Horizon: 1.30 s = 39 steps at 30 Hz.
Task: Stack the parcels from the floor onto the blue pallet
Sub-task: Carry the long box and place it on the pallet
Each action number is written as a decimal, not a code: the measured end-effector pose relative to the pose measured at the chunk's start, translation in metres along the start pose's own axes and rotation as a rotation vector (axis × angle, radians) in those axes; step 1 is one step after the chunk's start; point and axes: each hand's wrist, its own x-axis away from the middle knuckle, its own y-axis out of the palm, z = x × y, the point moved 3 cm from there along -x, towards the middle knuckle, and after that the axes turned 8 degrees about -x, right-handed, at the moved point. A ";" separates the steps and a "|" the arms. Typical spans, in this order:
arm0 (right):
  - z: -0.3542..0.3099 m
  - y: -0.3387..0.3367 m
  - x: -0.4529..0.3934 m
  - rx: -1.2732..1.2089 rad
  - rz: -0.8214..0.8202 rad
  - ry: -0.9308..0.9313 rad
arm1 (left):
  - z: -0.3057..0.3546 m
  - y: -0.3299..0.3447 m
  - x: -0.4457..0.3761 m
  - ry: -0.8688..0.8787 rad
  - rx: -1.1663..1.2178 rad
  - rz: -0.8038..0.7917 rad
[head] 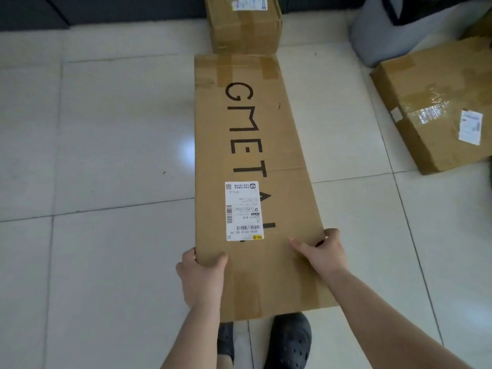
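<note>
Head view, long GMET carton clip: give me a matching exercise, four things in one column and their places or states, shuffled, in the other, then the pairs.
Things
1. long carton
2. square box
3. taped box
4. black clogs

Places or states
A. on the floor at far right, lying askew
B. under the near end of the carton
C. gripped at its near end by the left hand and the right hand
D. on the floor beyond the carton's far end

Pairs: 1-C, 2-D, 3-A, 4-B
</note>
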 end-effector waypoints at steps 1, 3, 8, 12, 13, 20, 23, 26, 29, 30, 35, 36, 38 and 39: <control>-0.009 0.001 0.019 0.056 0.024 -0.025 | 0.004 -0.024 0.011 -0.033 -0.037 0.082; -0.036 -0.002 0.061 0.161 0.022 -0.042 | 0.016 -0.076 0.035 -0.060 -0.119 0.172; -0.117 -0.014 0.179 0.353 -0.152 -0.090 | 0.033 -0.212 0.104 -0.060 -0.253 0.217; -0.165 -0.028 0.283 0.411 -0.240 -0.188 | 0.031 -0.316 0.166 -0.082 -0.203 0.240; -0.176 -0.030 0.310 0.423 -0.262 -0.217 | 0.027 -0.343 0.181 -0.093 -0.188 0.262; -0.280 -0.006 0.500 0.438 -0.358 -0.539 | -0.001 -0.537 0.259 -0.127 0.013 0.495; -0.322 0.021 0.573 0.423 -0.373 -0.705 | -0.022 -0.608 0.275 -0.125 0.159 0.585; -0.347 0.048 0.640 0.425 -0.399 -0.835 | -0.048 -0.672 0.290 -0.137 0.273 0.680; -0.360 0.079 0.703 0.369 -0.468 -0.920 | -0.076 -0.732 0.304 -0.129 0.324 0.787; -0.363 0.089 0.722 0.353 -0.486 -0.946 | -0.086 -0.750 0.308 -0.134 0.331 0.820; -0.368 0.142 0.804 0.280 -0.593 -1.065 | -0.138 -0.822 0.320 -0.159 0.368 0.958; -0.370 0.154 0.818 0.278 -0.607 -1.081 | -0.147 -0.835 0.321 -0.168 0.376 0.980; -0.373 0.180 0.844 0.270 -0.640 -1.109 | -0.166 -0.859 0.318 -0.186 0.397 1.021; -0.375 0.195 0.856 0.264 -0.657 -1.122 | -0.175 -0.871 0.315 -0.198 0.406 1.038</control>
